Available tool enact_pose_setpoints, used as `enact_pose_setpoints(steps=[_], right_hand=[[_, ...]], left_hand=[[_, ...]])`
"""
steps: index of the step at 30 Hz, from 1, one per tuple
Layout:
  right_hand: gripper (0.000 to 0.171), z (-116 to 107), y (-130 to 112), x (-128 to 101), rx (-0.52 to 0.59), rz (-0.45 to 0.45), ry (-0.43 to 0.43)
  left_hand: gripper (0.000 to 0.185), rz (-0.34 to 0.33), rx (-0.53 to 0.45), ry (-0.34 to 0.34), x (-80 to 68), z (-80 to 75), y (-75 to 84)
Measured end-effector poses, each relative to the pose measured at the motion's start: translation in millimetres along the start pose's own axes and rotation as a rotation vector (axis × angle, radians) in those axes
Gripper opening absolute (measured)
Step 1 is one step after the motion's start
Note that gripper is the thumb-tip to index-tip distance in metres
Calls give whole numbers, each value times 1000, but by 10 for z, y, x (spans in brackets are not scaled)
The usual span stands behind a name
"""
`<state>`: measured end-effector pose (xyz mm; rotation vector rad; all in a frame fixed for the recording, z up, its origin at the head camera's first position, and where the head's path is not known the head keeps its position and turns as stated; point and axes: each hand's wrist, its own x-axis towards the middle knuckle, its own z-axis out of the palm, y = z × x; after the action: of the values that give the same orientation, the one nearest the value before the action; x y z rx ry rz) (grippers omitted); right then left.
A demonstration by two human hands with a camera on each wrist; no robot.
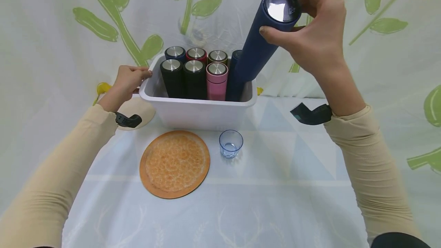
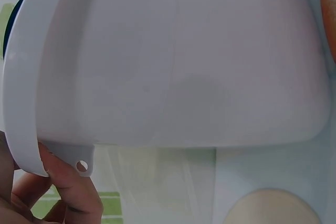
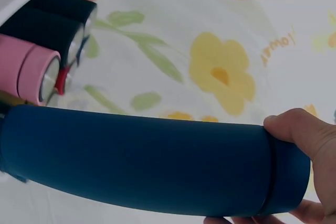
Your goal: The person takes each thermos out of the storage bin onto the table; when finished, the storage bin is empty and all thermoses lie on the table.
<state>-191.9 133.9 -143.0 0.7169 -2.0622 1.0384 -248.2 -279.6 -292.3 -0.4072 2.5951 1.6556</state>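
Pinching the cap end of a navy flask (image 1: 256,49), the thumb and fingers (image 1: 272,35) of the right hand (image 1: 318,37) were curled round it near its silver top. The flask was held tilted, its top leaning up and right, its lower end inside the right end of a white bin (image 1: 203,112). In the right wrist view the thumb (image 3: 304,132) was seen pressed on the cap.

At the bin's left rim, the fingers (image 1: 139,74) of the left hand (image 1: 127,81) were curled over the edge, and a fingertip (image 2: 71,182) was seen under the rim's lip in the left wrist view.

Inside the bin, six shorter flasks were stood upright in two rows left of the navy one: black ones (image 1: 182,77) and a pink one (image 1: 217,81) in front, a blue, a red (image 1: 196,53) and an olive one behind. Another dark flask was partly hidden behind the tilted one.

Just in front of the bin a clear cup (image 1: 231,143) was set on the table (image 1: 275,202), with a round orange mat (image 1: 174,163) beside it to the left.
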Motion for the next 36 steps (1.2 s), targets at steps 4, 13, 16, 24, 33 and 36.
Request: enact_pose_setpoints(steps=[4, 13, 16, 24, 33, 36], right_hand=[[53, -106, 40, 49, 2, -18, 51], [50, -262, 167, 86, -23, 15, 96], [50, -253, 217, 103, -3, 116, 110], [50, -221, 460, 98, -41, 230, 101], [56, -172, 810, 33, -98, 425, 31], [56, -142, 917, 9, -102, 469, 16]], left_hand=[[51, 6, 0, -1, 11, -6, 2], [52, 11, 6, -16, 39, -5, -9], [52, 8, 7, -14, 23, -25, -32], [54, -1, 6, -18, -18, -76, -76], [54, -1, 14, -24, 18, -27, -37], [53, 1, 7, -24, 21, 10, -12]])
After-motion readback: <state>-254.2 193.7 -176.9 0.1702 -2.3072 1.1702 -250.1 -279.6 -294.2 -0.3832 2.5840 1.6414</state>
